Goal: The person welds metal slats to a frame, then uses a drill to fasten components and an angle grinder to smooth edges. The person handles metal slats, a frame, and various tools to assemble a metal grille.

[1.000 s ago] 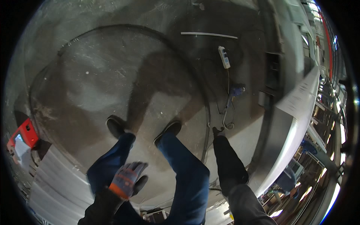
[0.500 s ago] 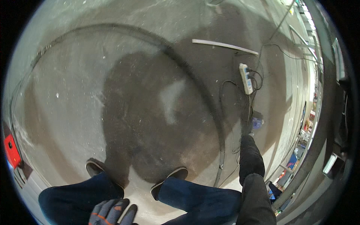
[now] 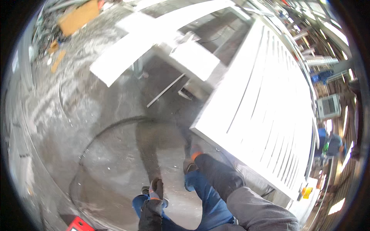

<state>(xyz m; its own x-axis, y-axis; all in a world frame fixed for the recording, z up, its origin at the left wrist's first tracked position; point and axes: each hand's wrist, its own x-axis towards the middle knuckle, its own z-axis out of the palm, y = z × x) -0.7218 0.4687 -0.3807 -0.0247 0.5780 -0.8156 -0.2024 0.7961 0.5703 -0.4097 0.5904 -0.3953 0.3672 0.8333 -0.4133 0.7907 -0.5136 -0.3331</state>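
Note:
My left hand [image 3: 156, 189], in a dark glove with an orange cuff, hangs low beside my left leg. Its fingers are too small and blurred to make out what they do. My right arm stretches forward over my right leg. My right hand [image 3: 197, 148], gloved with an orange cuff, is smeared against the dark floor, close to the near corner of a white slatted bench [image 3: 254, 104]. Whether it holds anything cannot be seen. A long dark cable [image 3: 111, 126] curves over the grey floor ahead of my feet.
A long white board [image 3: 127, 54] lies raised across the far side. Beneath it, a thin pale strip [image 3: 165, 91] rests on the floor. A red case [image 3: 79, 224] stands at the lower left, a yellow object [image 3: 306, 193] at the bench's right corner. Another person [image 3: 334, 144] is far right.
The view has risen and swung, bringing the white bench and board into sight. The power strip near my right arm no longer shows. My left hand has moved from above my lap to beside my leg.

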